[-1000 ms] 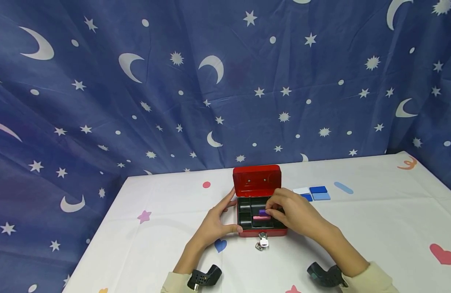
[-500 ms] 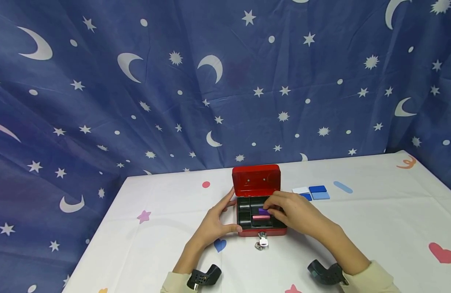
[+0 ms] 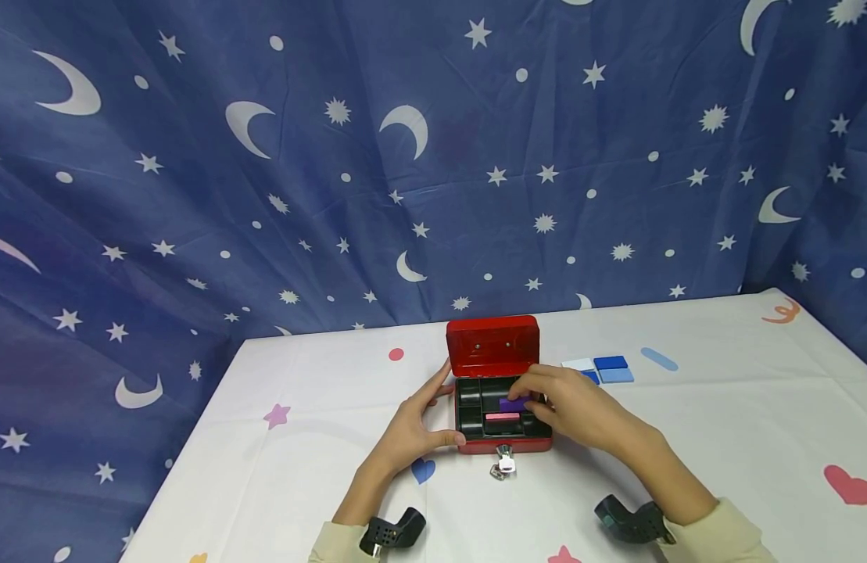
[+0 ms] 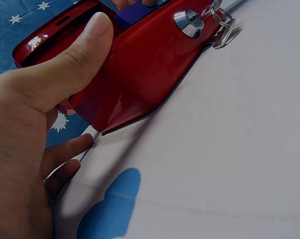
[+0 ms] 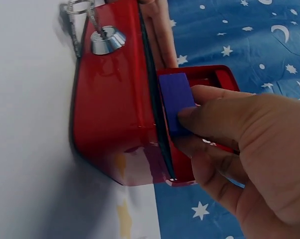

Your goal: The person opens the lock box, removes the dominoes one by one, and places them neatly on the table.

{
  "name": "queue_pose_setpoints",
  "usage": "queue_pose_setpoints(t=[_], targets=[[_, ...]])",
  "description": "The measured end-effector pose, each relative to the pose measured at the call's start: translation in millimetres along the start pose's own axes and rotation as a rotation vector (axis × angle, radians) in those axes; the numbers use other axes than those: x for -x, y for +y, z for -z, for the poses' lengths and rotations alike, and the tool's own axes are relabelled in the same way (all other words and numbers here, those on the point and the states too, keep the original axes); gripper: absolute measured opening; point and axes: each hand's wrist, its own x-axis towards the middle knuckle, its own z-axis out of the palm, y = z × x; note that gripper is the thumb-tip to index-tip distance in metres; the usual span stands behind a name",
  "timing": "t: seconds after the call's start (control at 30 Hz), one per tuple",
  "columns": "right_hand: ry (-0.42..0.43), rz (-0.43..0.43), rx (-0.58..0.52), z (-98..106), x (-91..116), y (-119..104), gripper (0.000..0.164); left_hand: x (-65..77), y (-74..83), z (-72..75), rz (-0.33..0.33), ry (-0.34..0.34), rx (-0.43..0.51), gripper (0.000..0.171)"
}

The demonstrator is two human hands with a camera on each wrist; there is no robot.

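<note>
A red cash box (image 3: 475,447) with a black divided tray stands with its lid (image 3: 492,348) raised. My left hand (image 3: 412,426) holds the box's left side, thumb on the front corner and fingers stretched toward the back. Between thumb and fingers, my right hand (image 3: 577,403) pinches a purple block (image 5: 176,97) over the tray's right part. A pink block (image 3: 502,417) lies in the tray just in front of it. From the front lock hang keys (image 3: 506,464) on a ring. In the left wrist view, the purple block (image 4: 135,14) shows past the box's front edge.
Right of the box lie a white tile (image 3: 578,365), a dark blue tile (image 3: 610,363) and a light blue tile (image 3: 617,376). Another dark blue tile (image 3: 591,378) is partly covered by my right hand. A patterned blue curtain (image 3: 405,195) hangs behind the white table (image 3: 721,438).
The purple block has shifted slightly right with my right hand, and more of it shows between the fingers. My left hand keeps its place on the box.
</note>
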Motion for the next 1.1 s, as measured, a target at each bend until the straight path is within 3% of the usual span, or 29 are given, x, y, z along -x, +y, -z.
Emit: queue_pose_setpoints(t=[0.23, 0.4, 0.57, 0.83, 1.03, 1.1], targets=[[0.049, -0.008, -0.123, 9, 2, 8, 0.024, -0.8, -0.1, -0.2, -0.014, -0.003, 0.014, 0.1], [0.117, 0.014, -0.142, 17, 5, 20, 0.025, -0.4, 1.9, -0.7, -0.014, -0.005, 0.016, 0.099], [0.154, -0.034, -0.142, 25, 7, 30, 0.026, 0.2, 2.6, -0.8, -0.005, -0.002, 0.014, 0.098], [0.118, -0.151, -0.126, 41, 12, 42, 0.02, 0.6, 1.1, -0.4, -0.011, 0.009, 0.008, 0.099], [0.083, -0.177, -0.125, 50, 18, 52, 0.016, -0.1, -1.3, -0.4, -0.006, 0.003, 0.006, 0.1], [0.064, -0.182, -0.128, 52, 20, 56, 0.015, -2.1, -9.6, -2.2, -0.002, 0.007, 0.003, 0.101]])
